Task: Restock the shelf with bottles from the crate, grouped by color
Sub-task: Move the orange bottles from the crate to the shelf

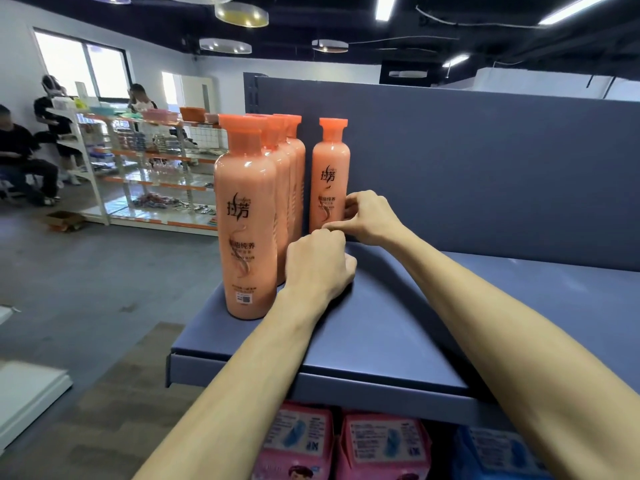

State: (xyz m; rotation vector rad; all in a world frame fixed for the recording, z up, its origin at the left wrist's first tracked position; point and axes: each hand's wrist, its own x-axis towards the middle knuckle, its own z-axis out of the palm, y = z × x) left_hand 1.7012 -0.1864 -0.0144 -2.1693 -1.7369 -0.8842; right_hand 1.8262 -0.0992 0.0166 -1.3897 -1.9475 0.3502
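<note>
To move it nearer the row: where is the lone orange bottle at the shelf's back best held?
Put the grip round the lone bottle mid-body, from its right. It stands upright, body straight and round; the row is near its left and the back panel stands behind.

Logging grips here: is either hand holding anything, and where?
The right hand grips the lone orange bottle low on its body, near the base. The left hand is curled just before it; its hold cannot be told.

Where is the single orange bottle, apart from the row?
Head view, centre-left: the single orange bottle stands upright at the back of the shelf, just right of the row, the right hand holding its lower side.
</note>
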